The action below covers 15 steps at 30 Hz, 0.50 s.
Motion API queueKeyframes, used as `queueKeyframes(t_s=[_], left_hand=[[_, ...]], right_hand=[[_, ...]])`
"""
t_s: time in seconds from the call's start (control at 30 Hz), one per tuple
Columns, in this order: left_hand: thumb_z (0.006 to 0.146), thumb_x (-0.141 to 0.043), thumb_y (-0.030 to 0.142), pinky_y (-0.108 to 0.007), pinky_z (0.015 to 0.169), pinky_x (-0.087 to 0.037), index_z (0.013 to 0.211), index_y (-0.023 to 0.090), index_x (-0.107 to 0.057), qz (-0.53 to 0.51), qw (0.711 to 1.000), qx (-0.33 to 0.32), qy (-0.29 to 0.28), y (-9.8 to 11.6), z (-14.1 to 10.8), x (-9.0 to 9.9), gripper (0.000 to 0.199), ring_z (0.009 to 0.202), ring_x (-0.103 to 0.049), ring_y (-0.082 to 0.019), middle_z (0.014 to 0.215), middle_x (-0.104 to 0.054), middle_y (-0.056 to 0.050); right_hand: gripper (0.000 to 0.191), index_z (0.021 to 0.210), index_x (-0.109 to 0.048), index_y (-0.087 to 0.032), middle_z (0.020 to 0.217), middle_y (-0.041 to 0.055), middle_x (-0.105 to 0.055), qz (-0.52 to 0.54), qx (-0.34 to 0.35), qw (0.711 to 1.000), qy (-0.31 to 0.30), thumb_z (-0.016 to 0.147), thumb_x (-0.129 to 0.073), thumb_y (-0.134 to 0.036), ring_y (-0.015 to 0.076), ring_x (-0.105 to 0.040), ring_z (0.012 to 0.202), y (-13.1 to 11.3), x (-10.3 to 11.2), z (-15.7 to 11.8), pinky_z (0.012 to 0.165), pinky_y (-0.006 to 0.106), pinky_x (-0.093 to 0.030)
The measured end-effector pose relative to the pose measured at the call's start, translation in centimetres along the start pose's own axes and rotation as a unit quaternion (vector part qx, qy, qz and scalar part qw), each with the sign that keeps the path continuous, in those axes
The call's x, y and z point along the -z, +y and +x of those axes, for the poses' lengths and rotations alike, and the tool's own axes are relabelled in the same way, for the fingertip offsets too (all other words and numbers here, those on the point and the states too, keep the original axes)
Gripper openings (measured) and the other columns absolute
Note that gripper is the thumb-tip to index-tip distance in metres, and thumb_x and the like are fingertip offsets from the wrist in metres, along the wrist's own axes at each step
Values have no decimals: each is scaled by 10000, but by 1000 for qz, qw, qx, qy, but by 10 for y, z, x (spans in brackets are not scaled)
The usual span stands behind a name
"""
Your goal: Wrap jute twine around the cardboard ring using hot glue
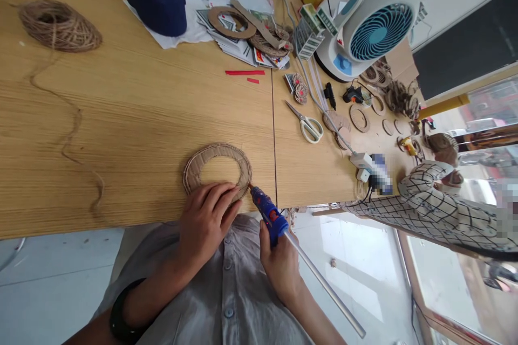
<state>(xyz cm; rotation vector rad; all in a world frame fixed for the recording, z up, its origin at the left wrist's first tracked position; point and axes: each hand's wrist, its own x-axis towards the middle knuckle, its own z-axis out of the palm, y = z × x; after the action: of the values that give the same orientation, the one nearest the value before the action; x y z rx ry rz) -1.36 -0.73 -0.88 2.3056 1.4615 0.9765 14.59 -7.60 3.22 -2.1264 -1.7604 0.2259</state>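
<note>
Near the front edge of the desk (141, 124), a cardboard ring (195, 168) is covered along its near side by the left hand (205, 221); whether it is grasped cannot be told. A glue gun (268, 211) is gripped by the right hand (282, 264), nozzle (251, 187) beside the ring.

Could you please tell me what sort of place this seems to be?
Probably a craft workroom: the right hand holds a glue gun, the left hand rests on a cardboard ring, and twine lies on the table.
</note>
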Motion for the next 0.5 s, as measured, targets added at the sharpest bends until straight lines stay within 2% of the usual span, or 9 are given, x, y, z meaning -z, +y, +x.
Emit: queueKeyframes(t_s=[0.13,0.23,0.33,0.5], left_hand=[[933,-642,259,-425,975,-480,1203,195,-607,3,1000,1,-4,0,0,0,280,1075,-605,-239,1167,-691,-47],[932,-640,255,-427,978,-480,1209,203,-604,0,1000,2,-3,0,0,0,284,1080,-608,-240,1169,-693,-48],[926,-648,253,-427,986,-479,1221,208,-598,-5,1000,2,1,0,0,0,303,1082,-610,-240,1167,-696,-48],[933,-640,265,-430,979,-478,1191,209,-605,3,1000,3,-7,0,0,1,266,1081,-609,-248,1165,-694,-45]], right_hand=[[454,844,-641,-170,645,75,-681,-6,-4,1000,17,1033,-352,-465,212,-659,518,0,-5,5,462,274,-439],[450,841,-639,-168,654,82,-683,-12,-2,1000,9,1032,-363,-467,215,-659,520,0,-5,0,469,278,-440],[452,887,-654,-159,707,96,-702,-24,-11,1000,-4,1037,-366,-474,228,-681,562,1,-4,-5,500,287,-466],[478,935,-669,-154,761,111,-722,-28,1,1000,8,1043,-333,-476,238,-711,638,1,-6,-2,562,295,-506]])
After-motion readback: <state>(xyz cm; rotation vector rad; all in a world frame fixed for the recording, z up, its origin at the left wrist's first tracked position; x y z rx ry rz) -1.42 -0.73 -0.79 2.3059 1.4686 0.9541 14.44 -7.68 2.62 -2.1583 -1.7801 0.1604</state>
